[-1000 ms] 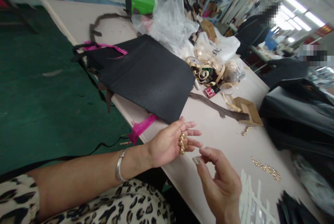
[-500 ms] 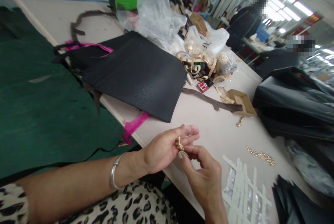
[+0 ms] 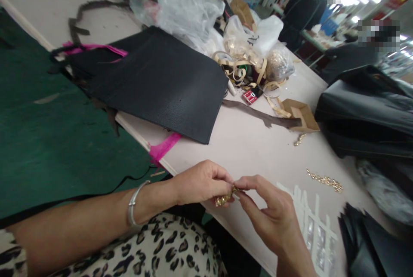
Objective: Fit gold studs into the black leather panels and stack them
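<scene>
A bunched gold chain hangs between my two hands, just over the near edge of the table. My left hand is closed around it, thumb and fingers pinched at its upper end. With thumb and index finger, my right hand grips the same end of the chain; the fingertips of both hands meet there and partly hide it. To the right lie a longer gold chain piece and a short gold chain piece, both flat on the table.
A black leather-like panel covers the table's left part, with pink strips by it. Farther back are plastic bags, tangled beige tape and a cardboard tray. Taped clear packets and black pieces lie at right.
My left hand has turned from palm-up and open to closed around the chain. My right hand has moved slightly right, still pinching it. The camera view has shifted a little.
</scene>
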The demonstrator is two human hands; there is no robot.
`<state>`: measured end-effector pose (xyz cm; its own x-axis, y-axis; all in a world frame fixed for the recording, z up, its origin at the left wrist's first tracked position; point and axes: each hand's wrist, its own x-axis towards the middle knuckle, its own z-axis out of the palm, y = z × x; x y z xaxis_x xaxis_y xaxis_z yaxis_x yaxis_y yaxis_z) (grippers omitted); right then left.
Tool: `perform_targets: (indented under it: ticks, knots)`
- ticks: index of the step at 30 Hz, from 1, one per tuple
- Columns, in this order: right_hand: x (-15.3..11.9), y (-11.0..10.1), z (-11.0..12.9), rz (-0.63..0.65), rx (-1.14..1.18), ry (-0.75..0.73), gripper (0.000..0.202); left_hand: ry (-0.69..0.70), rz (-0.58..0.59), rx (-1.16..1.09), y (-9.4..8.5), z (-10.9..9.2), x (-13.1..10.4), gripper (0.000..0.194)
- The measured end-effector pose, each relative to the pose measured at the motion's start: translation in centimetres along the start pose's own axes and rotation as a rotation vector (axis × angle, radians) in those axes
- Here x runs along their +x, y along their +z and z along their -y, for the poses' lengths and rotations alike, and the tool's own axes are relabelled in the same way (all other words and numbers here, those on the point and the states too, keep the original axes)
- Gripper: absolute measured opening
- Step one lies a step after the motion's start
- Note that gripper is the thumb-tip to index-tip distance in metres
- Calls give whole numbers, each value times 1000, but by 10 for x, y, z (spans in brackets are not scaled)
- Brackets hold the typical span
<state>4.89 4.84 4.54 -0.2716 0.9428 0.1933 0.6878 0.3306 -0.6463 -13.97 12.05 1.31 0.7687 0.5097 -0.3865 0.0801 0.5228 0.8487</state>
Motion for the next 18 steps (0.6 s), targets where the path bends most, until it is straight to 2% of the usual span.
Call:
perform_targets:
  ticks: [9, 12, 18]
  knots:
    - [-2, -1, 1, -29, 36, 36, 20, 31, -7, -64, 2, 7, 3, 20]
    - [-1, -1, 0, -60, 54, 64, 15, 0, 22, -131, 0, 5, 3, 22]
    - [2, 1, -1, -65, 75, 83, 13, -54, -1, -195, 0, 4, 3, 22]
